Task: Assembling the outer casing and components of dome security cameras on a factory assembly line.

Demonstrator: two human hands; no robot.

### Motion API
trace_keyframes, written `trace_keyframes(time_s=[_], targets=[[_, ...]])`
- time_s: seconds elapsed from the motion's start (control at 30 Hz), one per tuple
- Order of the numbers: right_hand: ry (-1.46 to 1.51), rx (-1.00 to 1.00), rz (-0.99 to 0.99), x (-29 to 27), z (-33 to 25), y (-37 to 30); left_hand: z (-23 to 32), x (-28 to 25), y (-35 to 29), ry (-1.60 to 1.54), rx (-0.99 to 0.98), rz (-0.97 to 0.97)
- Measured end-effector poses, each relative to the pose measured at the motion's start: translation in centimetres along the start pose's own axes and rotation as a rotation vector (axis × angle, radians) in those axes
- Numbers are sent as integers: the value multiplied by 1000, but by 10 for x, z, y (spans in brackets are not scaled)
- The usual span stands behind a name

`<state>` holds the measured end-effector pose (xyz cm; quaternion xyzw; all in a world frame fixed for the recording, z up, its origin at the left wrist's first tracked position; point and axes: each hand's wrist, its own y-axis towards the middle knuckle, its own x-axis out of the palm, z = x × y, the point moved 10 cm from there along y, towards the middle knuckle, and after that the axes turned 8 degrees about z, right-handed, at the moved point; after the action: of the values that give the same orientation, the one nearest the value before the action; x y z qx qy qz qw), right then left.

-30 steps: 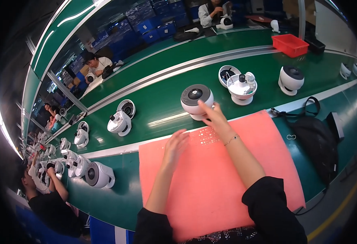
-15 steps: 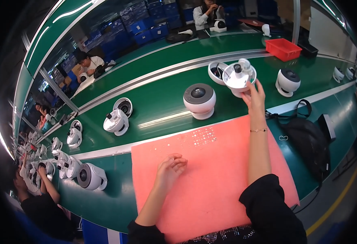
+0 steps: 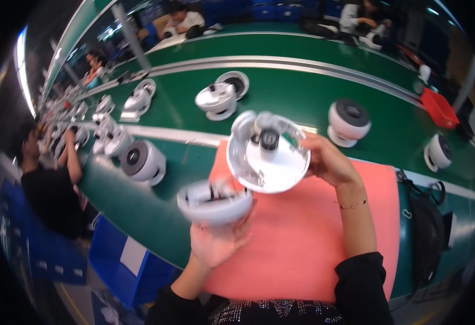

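Observation:
Over the pink mat (image 3: 302, 233), my right hand (image 3: 329, 160) is closed on the rim of an opened white camera housing (image 3: 272, 173). Its hollow inside faces up, with a black cylindrical part standing in it and a strip of green circuit board by the rim. My left hand (image 3: 216, 244) is under a white bowl-shaped half shell (image 3: 216, 210), palm up, fingers along its underside. Dark parts show inside this shell, blurred by motion. The two pieces are close together; whether a wire joins them I cannot tell.
A closed white camera (image 3: 350, 122) and an opened one (image 3: 218, 100) stand on the green belt (image 3: 291, 86). Another closed camera (image 3: 144, 161) is left of the mat. At right are a black bag (image 3: 428, 233) and a red bin (image 3: 439, 108). A co-worker (image 3: 50, 179) sits at left.
My right hand has brought the opened housing from the belt to above the mat. My left hand, empty before, now holds the half shell. The view has swung left.

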<state>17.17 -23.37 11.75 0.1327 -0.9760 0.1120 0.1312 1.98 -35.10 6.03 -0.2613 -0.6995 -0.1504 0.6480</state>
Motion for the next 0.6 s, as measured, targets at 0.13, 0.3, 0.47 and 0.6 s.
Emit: trace_keyframes(time_s=[0.13, 0.3, 0.47, 0.6], targets=[[-218, 163, -205, 47, 37, -3, 38, -60, -51, 87, 242, 109], [-613, 266, -316, 38, 70, -6, 51, -48, -85, 461, 652, 260], [-1165, -339, -236, 86, 19, -26, 57, -39, -113, 551, 772, 392], [-924, -786, -486, 191, 7, -117, 50, -27, -120, 596, 778, 483]])
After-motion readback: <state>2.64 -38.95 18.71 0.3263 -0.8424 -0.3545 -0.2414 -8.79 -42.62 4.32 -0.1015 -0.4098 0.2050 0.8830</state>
